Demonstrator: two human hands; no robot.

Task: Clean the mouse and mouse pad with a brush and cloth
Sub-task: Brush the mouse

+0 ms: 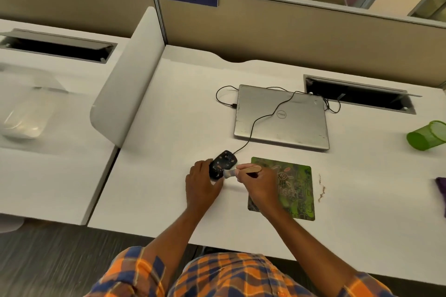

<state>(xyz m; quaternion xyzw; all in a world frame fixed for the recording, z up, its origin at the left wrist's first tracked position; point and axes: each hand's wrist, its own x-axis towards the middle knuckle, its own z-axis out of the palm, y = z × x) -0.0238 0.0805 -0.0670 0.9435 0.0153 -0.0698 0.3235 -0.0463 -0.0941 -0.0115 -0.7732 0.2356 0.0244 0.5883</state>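
A black wired mouse (224,163) speckled with crumbs lies on the white desk (169,128), just left of the green mouse pad (295,185). My left hand (201,182) grips the mouse's near left side. My right hand (259,184) holds a small brush (243,170) by its wooden handle, over the pad's left edge. The pale bristles touch the mouse's near right side. A purple cloth (441,190) shows at the right frame edge.
A shut silver laptop (281,117) lies behind the pad with the mouse cable (255,123) running across its lid. A line of brown crumbs (321,189) lies right of the pad. A green mesh cup (427,135) lies tipped at the far right. A divider panel (125,75) bounds the desk's left.
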